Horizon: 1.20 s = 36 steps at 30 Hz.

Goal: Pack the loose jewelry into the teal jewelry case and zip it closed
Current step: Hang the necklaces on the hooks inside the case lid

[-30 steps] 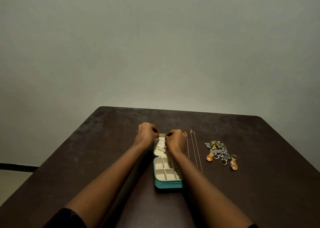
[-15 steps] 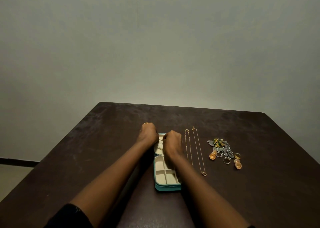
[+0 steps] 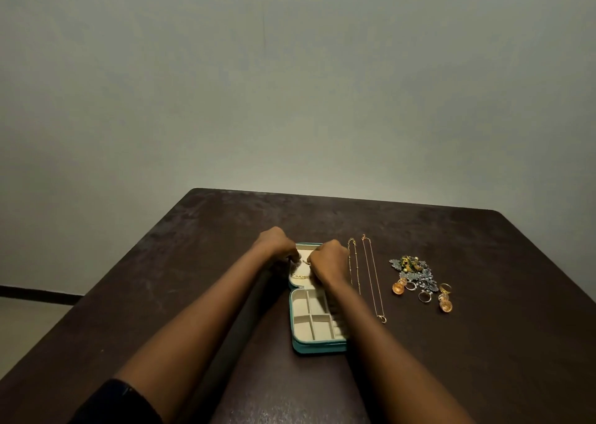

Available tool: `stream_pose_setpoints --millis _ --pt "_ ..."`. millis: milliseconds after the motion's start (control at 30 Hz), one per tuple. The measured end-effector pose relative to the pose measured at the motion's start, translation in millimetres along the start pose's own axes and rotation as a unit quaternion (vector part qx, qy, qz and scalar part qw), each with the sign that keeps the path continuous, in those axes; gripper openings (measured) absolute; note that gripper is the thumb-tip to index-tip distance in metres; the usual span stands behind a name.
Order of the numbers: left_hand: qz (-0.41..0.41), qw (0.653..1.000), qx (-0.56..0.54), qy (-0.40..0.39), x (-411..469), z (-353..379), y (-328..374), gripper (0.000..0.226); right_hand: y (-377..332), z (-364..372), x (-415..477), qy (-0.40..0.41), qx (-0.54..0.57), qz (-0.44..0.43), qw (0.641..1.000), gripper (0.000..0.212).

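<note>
The teal jewelry case [image 3: 317, 347] lies open on the dark table, its cream lining showing. The near half has several small compartments. Over the far half, my left hand [image 3: 274, 244] and my right hand [image 3: 327, 259] are curled side by side, pinching a thin gold chain [image 3: 300, 275] that lies there. Two gold necklaces [image 3: 371, 278] are stretched out straight on the table just right of the case. Farther right lies a heap of loose jewelry [image 3: 414, 272] with rings and orange earrings [image 3: 399, 287]. My right forearm covers the case's right edge.
The dark brown table [image 3: 193, 278] ends at a far edge close to a plain grey wall. A strip of floor shows at the lower left.
The view has shifted slightly, and both hands stay curled over the far half of the case with small finger movements on the chain. The jewelry on the table has not moved.
</note>
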<state>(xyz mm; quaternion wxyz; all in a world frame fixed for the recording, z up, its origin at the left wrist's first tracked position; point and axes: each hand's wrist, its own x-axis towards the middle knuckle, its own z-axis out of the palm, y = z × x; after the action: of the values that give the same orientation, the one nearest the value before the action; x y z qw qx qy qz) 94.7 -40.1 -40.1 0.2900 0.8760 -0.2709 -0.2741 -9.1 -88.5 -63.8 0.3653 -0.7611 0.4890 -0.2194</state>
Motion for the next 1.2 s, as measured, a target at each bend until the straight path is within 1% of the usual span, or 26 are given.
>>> stream_pose_setpoints --millis 67,133,200,300,367,467,533,667,800,867,933,1067,1200 --pt "-0.002 0.999 -0.047 0.024 0.9 0.2 -3.7 0.016 -0.2 -3.4 -0.3 -0.002 0.010 0.009 1.000 0.024" --pt "-0.011 0.996 -0.090 0.026 3.8 2.6 -9.2 0.027 -1.5 -8.0 -1.9 -0.013 0.024 0.010 1.000 0.023" --pt "-0.019 0.987 -0.160 -0.009 2.4 5.3 -11.8 0.032 -3.1 -12.3 -4.4 -0.024 0.044 0.012 0.999 0.024" --pt "-0.043 0.962 -0.259 -0.075 -8.1 5.0 -10.6 0.025 -7.2 -15.9 -8.4 -0.037 0.054 0.020 0.998 0.021" --pt "-0.045 0.954 -0.275 -0.109 -13.0 5.2 -10.1 0.015 -10.5 -18.4 -9.6 -0.038 0.093 0.030 0.994 0.019" --pt "-0.032 0.959 -0.250 -0.130 -17.7 5.6 -9.6 0.010 -13.6 -25.2 -17.1 -0.046 0.158 0.055 0.985 0.033" --pt "-0.022 0.961 -0.245 -0.127 -21.7 5.5 -8.8 0.011 -12.0 -28.2 -21.4 -0.055 0.184 0.069 0.979 0.034" --pt "0.000 0.953 -0.282 -0.109 -30.8 5.6 -5.0 0.015 -8.5 -25.5 -31.7 -0.056 0.209 0.088 0.972 0.024" --pt "0.041 0.936 -0.342 -0.075 -35.4 11.8 -4.5 0.026 1.6 -21.0 -40.4 -0.039 0.237 0.087 0.967 0.029" --pt "0.067 0.930 -0.357 -0.061 -36.2 16.7 -6.3 0.025 7.2 -18.4 -41.3 -0.010 0.224 0.077 0.971 0.031" --pt "0.088 0.926 -0.364 -0.044 -38.8 20.9 -8.4 0.028 12.5 -16.2 -41.7 0.004 0.218 0.073 0.973 0.030" --pt "0.117 0.917 -0.380 -0.031 -44.6 25.8 -11.9 0.033 8.5 -25.0 -54.4 0.006 0.228 0.077 0.971 0.029" --pt "0.122 0.908 -0.398 -0.034 -46.0 29.5 -16.0 0.034 1.8 -30.0 -51.1 -0.002 0.229 0.057 0.972 0.031"
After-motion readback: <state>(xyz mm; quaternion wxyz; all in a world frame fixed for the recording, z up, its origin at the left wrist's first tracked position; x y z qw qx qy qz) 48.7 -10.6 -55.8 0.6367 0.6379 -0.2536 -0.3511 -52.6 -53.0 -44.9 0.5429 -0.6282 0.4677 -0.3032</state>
